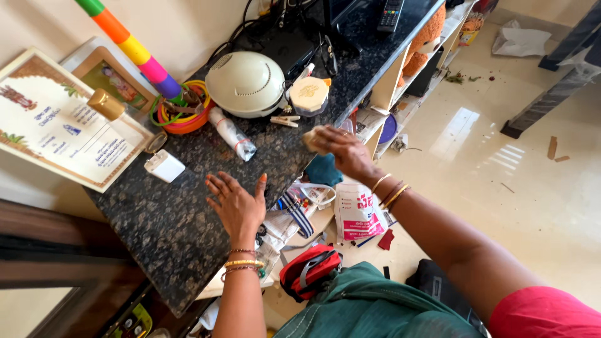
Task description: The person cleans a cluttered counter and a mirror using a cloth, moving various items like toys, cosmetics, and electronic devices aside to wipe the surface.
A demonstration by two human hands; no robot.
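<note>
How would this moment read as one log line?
left hand: flat on counter | right hand: holds small tan object | nearby: white dome, charger

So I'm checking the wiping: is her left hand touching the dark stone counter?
Touching: head view shows the left hand lying flat, fingers spread, on the counter.

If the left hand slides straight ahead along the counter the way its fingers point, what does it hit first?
Most likely the small plastic bottle lying on the granite counter, ahead of the left hand. Bare stone lies between them; the white charger sits off to the side.
</note>
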